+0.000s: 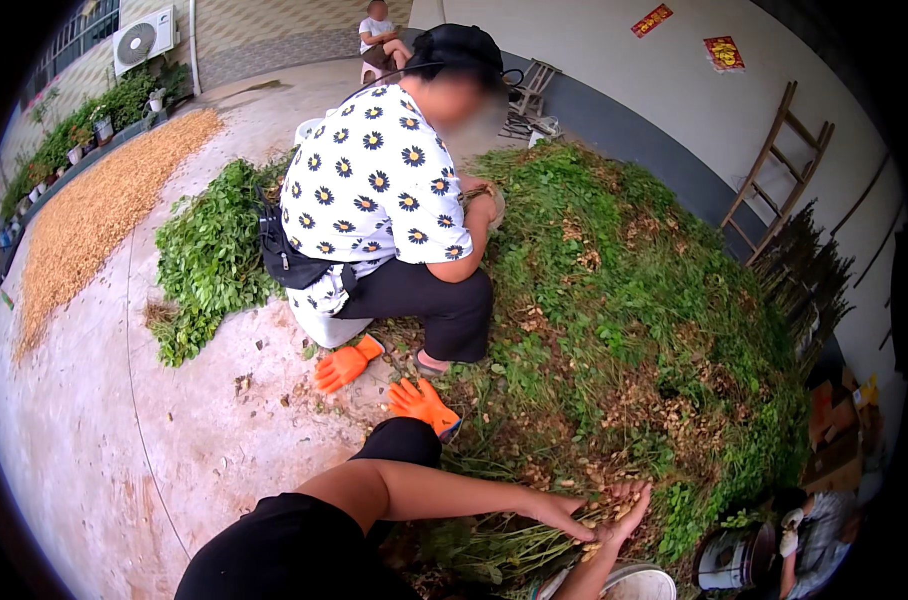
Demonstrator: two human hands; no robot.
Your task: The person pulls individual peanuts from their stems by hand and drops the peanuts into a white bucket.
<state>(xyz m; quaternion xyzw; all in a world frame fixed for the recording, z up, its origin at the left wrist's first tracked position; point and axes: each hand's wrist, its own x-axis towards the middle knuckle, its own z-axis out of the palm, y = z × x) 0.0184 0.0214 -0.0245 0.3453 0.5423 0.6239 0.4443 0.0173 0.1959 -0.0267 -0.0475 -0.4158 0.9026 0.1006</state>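
Concrete floor (84, 450): widest room to move, on the left.
Orange gloves (344, 366): two, lying beyond the bent knee (406, 440).
Plant stems (514, 542): below the left forearm; likely light, springy and quick to tangle, best held bunched near the pods.
Left hand (557, 514): at the stems' podded end; whether its fingers close, I cannot tell.
Peanut pods (596, 512): between both hands; probably light, firm, crackable if squeezed.
Right hand (629, 515): beside the pods, fingers fairly straight; grip unclear.
Bucket (642, 568): rim just beside the right forearm, tightening room there.
Green heap (664, 310): crowds the far side.
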